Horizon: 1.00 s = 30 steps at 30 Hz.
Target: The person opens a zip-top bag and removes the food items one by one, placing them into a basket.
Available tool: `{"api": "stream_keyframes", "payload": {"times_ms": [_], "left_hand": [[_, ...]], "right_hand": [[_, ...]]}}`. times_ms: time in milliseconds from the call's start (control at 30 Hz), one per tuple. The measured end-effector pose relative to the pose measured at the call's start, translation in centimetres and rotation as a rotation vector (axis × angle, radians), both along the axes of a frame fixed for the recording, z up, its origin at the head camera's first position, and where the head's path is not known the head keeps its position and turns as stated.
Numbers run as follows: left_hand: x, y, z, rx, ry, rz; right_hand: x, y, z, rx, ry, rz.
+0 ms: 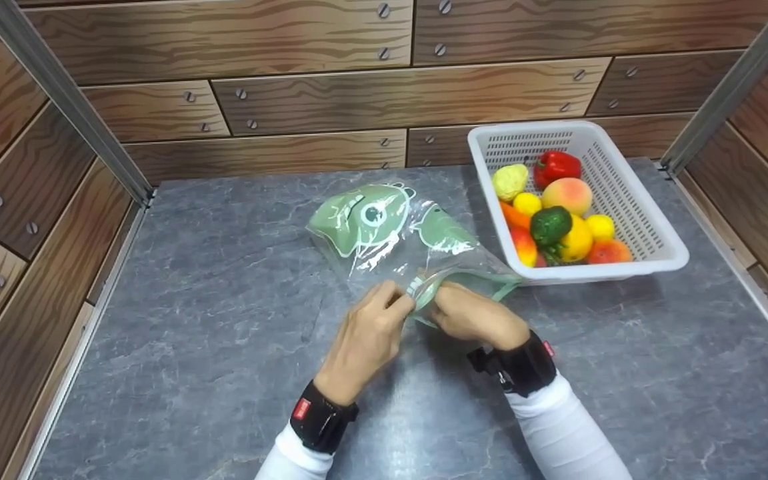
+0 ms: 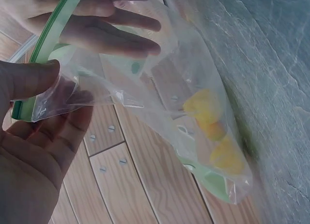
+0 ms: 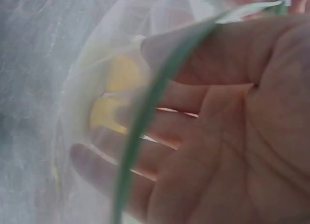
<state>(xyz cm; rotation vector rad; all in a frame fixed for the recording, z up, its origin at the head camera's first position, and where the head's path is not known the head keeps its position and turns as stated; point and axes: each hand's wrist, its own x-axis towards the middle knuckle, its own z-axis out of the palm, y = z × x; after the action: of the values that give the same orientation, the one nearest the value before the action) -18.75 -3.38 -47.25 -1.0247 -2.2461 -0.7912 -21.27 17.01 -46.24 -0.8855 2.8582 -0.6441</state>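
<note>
Around six o'clock, taking the bag as the clock's centre and twelve as straight away from the person, white sleeves (image 1: 571, 427) and black wrist straps (image 1: 524, 365) are lying nearest. Just beyond them, also at six, the left hand (image 1: 371, 327) is pinching a narrow green zip strip (image 2: 50, 40) between thumb and fingers. At five, the right hand (image 1: 474, 313) is resting inside the open mouth, its fingers straight and slightly parted, gripping nothing that shows.

The clear plastic bag with green cartoon print (image 1: 384, 227) is lying on a grey marbled tabletop (image 1: 224, 300), and rounded yellow pieces (image 2: 206, 107) are showing through its film near the closed far end. For good handling, the left pinch should be staying firm and slightly raised, while the right fingers should be spreading gently against the film, without dragging the strip or creasing the mouth.

Between two and three, a white perforated plastic basket (image 1: 577, 272) is holding a glossy red bell pepper (image 1: 559, 168) and other produce.
</note>
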Motion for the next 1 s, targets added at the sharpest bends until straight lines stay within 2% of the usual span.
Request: {"api": "stream_keyframes", "payload": {"times_ms": [133, 233, 367, 533, 767, 900, 1000], "left_hand": [[0.0, 0.1, -0.1, -0.016, -0.055, 0.009], [0.1, 0.1, -0.2, -0.042, -0.074, 0.015], [0.1, 0.0, -0.3, -0.071, -0.078, 0.009], [0.2, -0.1, -0.3, -0.099, -0.098, -0.035], [0.1, 0.0, -0.2, -0.104, -0.068, -0.064], [0.2, 0.0, -0.2, -0.112, -0.044, -0.081], [0.1, -0.1, -0.2, -0.110, -0.034, -0.093]], "right_hand": [[-0.6, 0.3, -0.5, -0.031, 0.036, -0.021], [-0.9, 0.4, -0.6, -0.018, 0.015, -0.049], [-0.8, 0.5, -0.5, 0.027, -0.091, -0.093], [-0.5, 0.4, -0.2, 0.129, -0.234, -0.136], [0.0, 0.4, 0.8, 0.222, -0.327, -0.131], [0.1, 0.1, 1.1, 0.278, -0.449, -0.242], [0.1, -0.5, 1.1, 0.316, -0.486, -0.354]]}}
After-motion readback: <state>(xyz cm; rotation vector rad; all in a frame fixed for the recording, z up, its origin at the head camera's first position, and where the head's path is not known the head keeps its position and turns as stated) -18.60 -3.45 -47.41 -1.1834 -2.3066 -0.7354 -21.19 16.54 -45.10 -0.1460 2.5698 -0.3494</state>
